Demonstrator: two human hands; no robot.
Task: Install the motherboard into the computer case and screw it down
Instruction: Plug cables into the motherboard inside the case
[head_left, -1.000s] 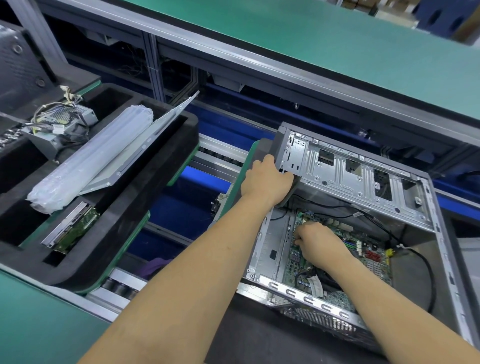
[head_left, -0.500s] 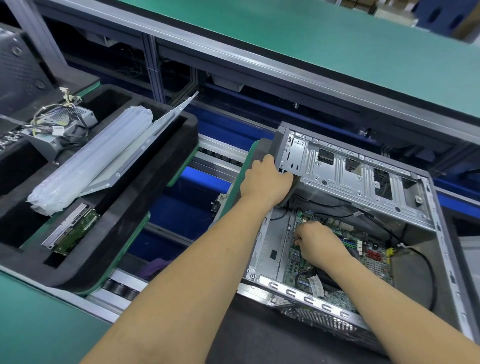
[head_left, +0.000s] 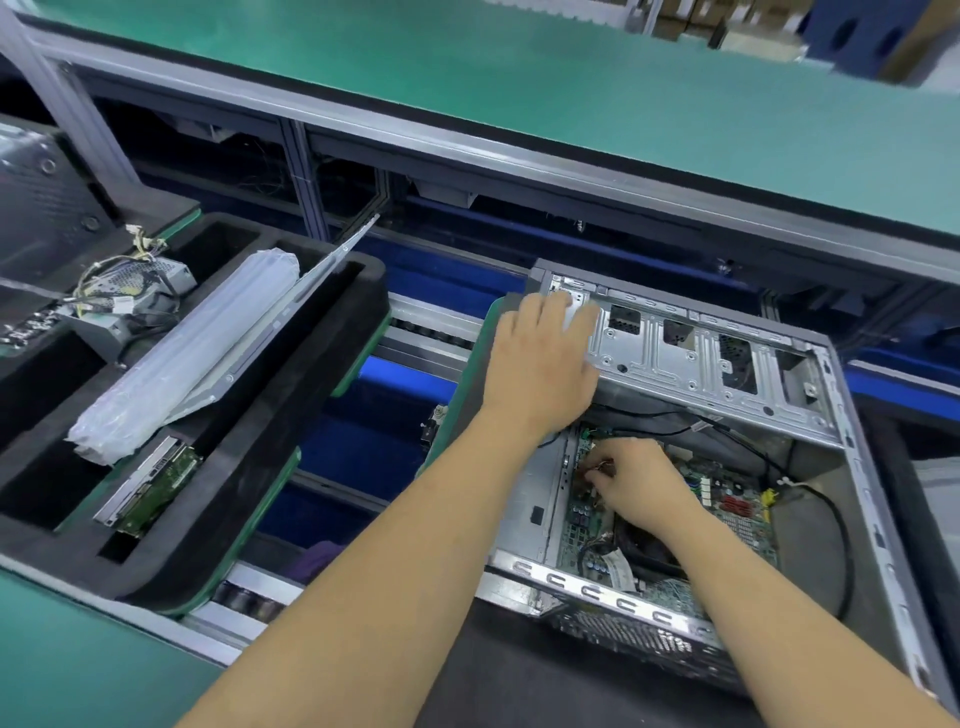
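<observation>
Shifted since a second ago: left hand (head_left: 540, 364) off the case corner grip, now flat with fingers spread on the drive bay bracket (head_left: 701, 364). Computer case (head_left: 862, 467) lying open on its side on the conveyor. Motherboard (head_left: 727, 499) seated on the case floor. Right hand (head_left: 639, 483) inside, fingers curled at a small wire connector (head_left: 597, 467) near the board's left edge; pinch not clearly visible. Foam tray (head_left: 311, 467) left, well apart.
</observation>
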